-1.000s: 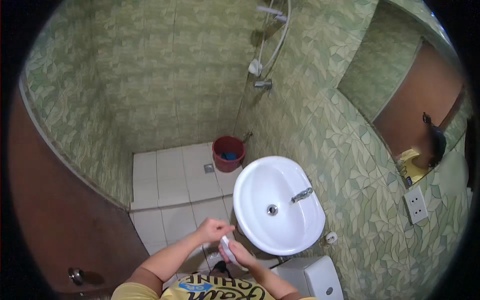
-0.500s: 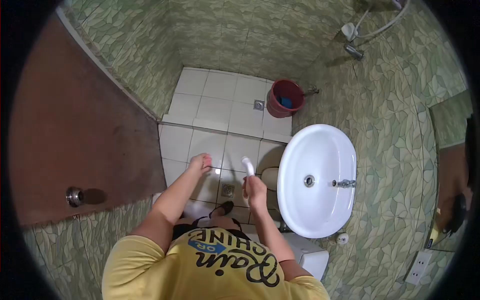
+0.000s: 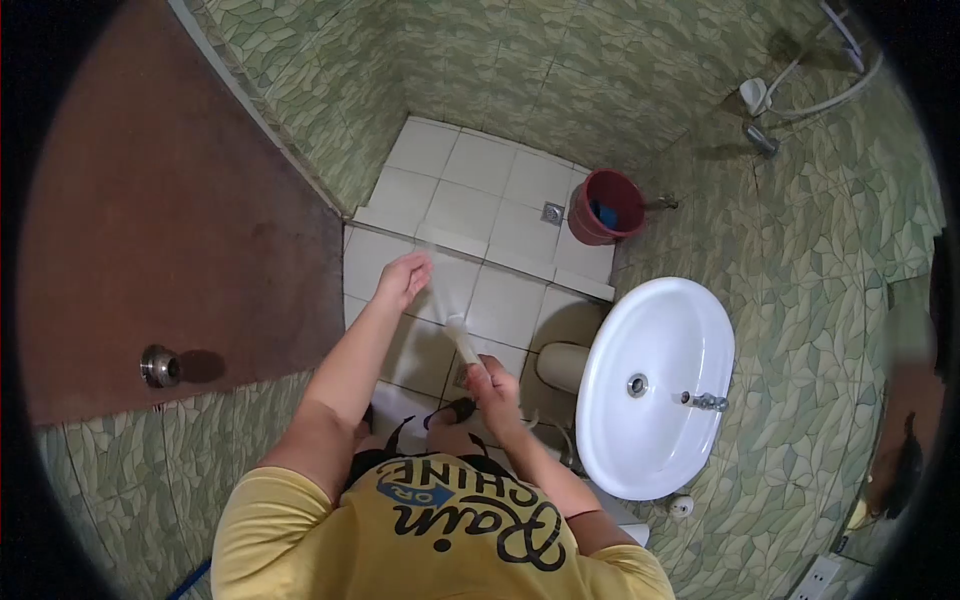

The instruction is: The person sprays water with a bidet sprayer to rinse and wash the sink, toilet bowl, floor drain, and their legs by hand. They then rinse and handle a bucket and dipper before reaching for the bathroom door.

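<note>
Red plastic bucket [image 3: 589,226], right edge of white-tiled floor [image 3: 505,303]: blue item [image 3: 604,213] inside. Right hand [image 3: 494,388]: fingers closed round white plastic sprayer [image 3: 464,343]. Left hand [image 3: 403,279]: fingers together, slightly curled.

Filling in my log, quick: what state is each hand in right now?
Left hand: open, nothing seen in it.
Right hand: closed, holding the sprayer.

Glossy, smooth white ceramic on the washbasin [image 3: 656,388], shiny metal on its tap [image 3: 705,401]; over there, matt brown wood-look door [image 3: 190,240], and smooth red plastic bucket [image 3: 606,207].
</note>
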Action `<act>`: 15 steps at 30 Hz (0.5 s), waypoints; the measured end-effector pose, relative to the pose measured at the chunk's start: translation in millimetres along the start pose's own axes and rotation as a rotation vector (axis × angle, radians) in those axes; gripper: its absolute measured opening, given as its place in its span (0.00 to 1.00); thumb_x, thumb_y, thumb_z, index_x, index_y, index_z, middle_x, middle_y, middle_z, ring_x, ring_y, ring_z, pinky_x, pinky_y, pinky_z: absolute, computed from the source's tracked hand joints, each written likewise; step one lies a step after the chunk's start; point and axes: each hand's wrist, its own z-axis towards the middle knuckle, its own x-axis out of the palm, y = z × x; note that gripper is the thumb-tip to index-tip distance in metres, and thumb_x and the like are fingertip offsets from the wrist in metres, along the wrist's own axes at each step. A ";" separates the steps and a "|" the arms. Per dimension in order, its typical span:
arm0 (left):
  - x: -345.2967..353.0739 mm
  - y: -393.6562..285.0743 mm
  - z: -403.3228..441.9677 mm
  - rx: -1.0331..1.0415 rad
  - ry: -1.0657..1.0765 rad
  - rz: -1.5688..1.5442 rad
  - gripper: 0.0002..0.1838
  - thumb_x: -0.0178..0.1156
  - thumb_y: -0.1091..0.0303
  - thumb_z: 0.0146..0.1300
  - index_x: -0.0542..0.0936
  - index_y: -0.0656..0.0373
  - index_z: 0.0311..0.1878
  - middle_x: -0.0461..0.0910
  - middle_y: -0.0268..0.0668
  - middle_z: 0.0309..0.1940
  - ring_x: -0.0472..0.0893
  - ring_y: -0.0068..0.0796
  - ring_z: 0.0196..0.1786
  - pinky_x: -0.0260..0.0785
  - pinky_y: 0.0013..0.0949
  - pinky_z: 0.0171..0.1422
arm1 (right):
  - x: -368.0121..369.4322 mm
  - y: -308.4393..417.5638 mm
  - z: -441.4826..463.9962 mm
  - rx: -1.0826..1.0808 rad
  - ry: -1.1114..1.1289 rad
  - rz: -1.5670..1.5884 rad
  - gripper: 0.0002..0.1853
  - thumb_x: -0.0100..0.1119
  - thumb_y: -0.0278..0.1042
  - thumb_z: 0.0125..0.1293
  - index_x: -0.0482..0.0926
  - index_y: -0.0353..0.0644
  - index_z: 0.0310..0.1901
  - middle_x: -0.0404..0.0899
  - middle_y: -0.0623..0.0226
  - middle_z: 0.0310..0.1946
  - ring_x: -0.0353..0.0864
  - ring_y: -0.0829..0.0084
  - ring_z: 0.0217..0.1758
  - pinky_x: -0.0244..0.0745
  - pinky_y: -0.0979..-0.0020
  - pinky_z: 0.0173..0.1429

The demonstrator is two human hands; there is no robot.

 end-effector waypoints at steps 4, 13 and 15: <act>2.1 -7.8 -10.2 -0.004 -0.066 0.082 0.16 0.51 0.64 0.62 0.72 0.55 0.53 0.76 0.30 0.42 0.75 0.22 0.41 0.68 0.28 0.43 | -11.9 0.2 9.0 0.104 -0.043 0.122 0.14 0.51 0.42 0.65 0.73 0.38 0.31 0.66 0.77 0.21 0.61 0.83 0.27 0.58 0.78 0.31; -46.1 0.7 -46.3 -0.091 -0.264 0.219 0.17 0.50 0.60 0.62 0.73 0.47 0.54 0.75 0.25 0.47 0.72 0.22 0.45 0.63 0.34 0.50 | 5.5 -4.2 10.0 -0.045 0.055 -0.196 0.18 0.54 0.46 0.62 0.77 0.38 0.42 0.72 0.66 0.20 0.70 0.76 0.23 0.66 0.72 0.28; -49.7 -2.7 -46.9 -0.072 -0.221 0.186 0.15 0.49 0.61 0.63 0.73 0.48 0.53 0.76 0.26 0.47 0.73 0.22 0.48 0.63 0.34 0.50 | 9.7 -1.0 13.2 -0.103 0.047 -0.260 0.18 0.55 0.46 0.62 0.77 0.38 0.42 0.73 0.61 0.19 0.73 0.70 0.21 0.67 0.69 0.27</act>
